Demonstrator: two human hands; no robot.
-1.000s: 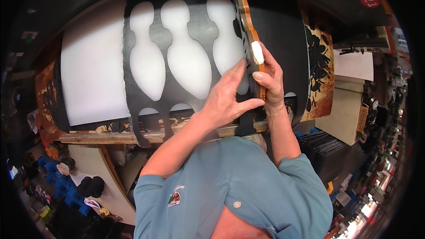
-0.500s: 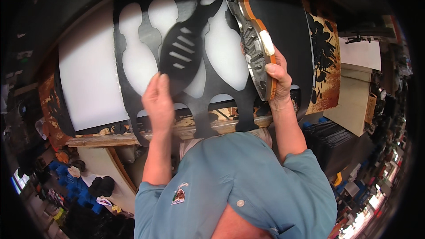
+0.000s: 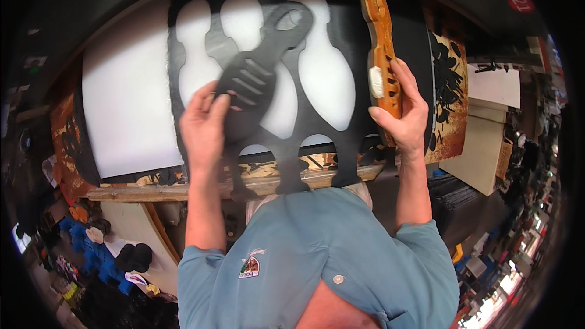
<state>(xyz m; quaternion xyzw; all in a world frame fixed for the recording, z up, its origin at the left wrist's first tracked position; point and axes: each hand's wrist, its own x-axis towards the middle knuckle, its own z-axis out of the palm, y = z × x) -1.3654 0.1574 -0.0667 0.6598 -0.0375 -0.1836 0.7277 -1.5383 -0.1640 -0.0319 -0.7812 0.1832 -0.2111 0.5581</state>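
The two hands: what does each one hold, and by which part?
Left hand: black slotted piece, by its wide part's left edge. Right hand: orange slotted tool, by its near end.

Disc, red: pale two-digit number [image 3: 521,3], right end of dark overhead panel [image 3: 487,12] | Patch, half-round, multicoloured: small lettering [image 3: 250,267], left breast of blue-green shirt [image 3: 292,234] | Pale script [image 3: 253,253]: patch's hem side, illegible from here
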